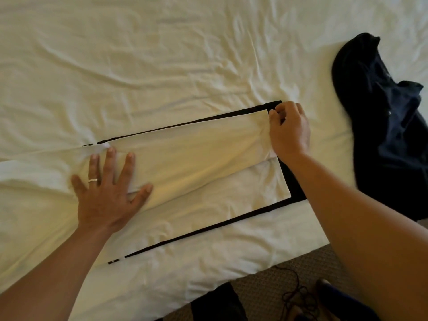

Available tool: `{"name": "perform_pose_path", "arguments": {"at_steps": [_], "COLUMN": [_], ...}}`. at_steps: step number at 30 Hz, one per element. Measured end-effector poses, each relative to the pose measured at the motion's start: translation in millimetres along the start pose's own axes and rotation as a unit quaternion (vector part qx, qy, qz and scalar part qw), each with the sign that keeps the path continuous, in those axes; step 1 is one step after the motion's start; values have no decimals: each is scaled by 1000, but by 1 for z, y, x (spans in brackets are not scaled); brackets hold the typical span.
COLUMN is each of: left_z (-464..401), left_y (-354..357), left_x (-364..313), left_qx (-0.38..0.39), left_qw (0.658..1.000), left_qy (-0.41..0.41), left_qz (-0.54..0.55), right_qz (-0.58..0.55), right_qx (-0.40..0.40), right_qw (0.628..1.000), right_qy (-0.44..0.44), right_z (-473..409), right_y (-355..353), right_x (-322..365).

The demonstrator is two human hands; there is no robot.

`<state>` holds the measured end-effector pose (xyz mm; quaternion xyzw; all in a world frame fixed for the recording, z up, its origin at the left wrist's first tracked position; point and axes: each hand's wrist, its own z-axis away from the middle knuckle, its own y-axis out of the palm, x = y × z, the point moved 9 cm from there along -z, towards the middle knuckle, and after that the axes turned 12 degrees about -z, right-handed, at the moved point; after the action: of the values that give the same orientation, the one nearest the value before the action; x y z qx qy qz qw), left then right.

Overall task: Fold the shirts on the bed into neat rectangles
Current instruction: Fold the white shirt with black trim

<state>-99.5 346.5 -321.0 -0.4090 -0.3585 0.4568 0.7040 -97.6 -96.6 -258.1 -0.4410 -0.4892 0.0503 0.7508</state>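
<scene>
The white cotton shirt with black edging (196, 163) lies partly folded on the white sheeted bed (139, 54), long axis left-right, left hand (108, 193) pressing flat, right hand (289, 130) pinching its far-right corner.

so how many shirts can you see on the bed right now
2. A white shirt with black trim lies mid-bed, under the left hand and pinched by the right hand. A dark shirt is crumpled at right. Others may lie out of view.
</scene>
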Motion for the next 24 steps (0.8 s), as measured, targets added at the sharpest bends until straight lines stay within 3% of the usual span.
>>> {"name": "perform_pose_path", "arguments": {"at_steps": [3, 6, 8, 12, 17, 20, 24], "left_z": [0, 0, 0, 0, 2, 13, 37], "left_y": [1, 1, 4, 8, 1, -12, -28], "left_x": [-4, -4, -3, -1, 0, 19, 80], "left_qx": [-14, -21, -21, -18, -18, -66, -153], "left_qw": [1000, 1000, 1000, 999, 998, 992, 984], "left_qy": [9, 7, 0, -20, -34, -15, 19], "left_qz": [3, 6, 9, 19, 57, 102, 84], "right_qz": [90, 222, 276, 301, 326, 264, 139], "right_qx": [26, 237, 285, 295, 268, 240, 230], "right_qw": [980, 928, 900, 892, 894, 909, 908], "right_qy": [-176, -181, -180, -164, -148, -216, -322], "right_z": [34, 74, 85, 83, 94, 133, 220], "right_y": [27, 89, 105, 109, 105, 118, 165], "right_x": [42, 38, 18, -3, 26, 78, 146]}}
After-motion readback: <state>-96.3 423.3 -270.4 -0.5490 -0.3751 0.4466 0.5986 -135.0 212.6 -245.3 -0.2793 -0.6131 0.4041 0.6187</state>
